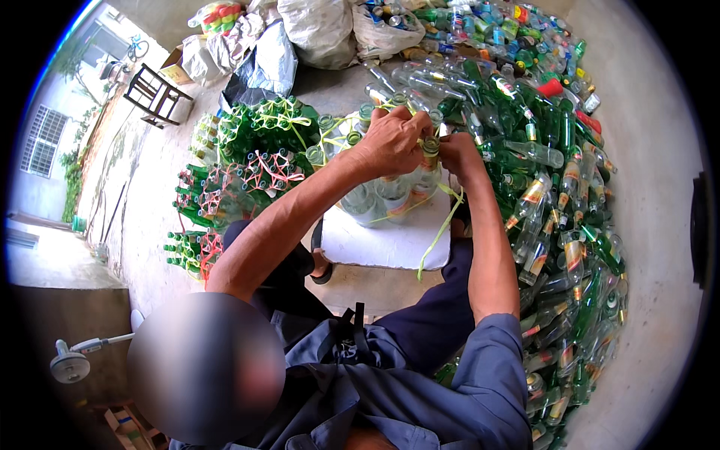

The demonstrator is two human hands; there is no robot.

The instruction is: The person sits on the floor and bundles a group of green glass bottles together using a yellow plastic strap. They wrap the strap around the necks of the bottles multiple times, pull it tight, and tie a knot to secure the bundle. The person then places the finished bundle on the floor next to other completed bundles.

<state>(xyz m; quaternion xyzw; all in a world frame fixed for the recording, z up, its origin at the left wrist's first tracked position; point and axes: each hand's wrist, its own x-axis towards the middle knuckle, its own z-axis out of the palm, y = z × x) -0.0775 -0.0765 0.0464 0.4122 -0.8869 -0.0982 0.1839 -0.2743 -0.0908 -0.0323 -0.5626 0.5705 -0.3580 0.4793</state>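
Several clear glass bottles (360, 202) stand upright in a group on a white board (382, 245) between my knees. Yellow-green plastic twine (441, 229) runs around and between their necks, and a loose end hangs over the board's right part. My left hand (396, 140) is over the bottle necks with its fingers bent down at the twine. Close by on the right, my right hand (458, 154) has its fingers closed beside the neck of a bottle (431, 147), apparently pinching the twine. The fingertips of both hands are partly hidden.
Tied bundles of green bottles (275, 121) and bundles with pink twine (270, 171) stand at left. A heap of loose glass bottles (540, 208) lies along the right wall, with plastic bottles (523, 34) behind. Full white sacks (318, 31) and a wooden chair (157, 95) are farther back.
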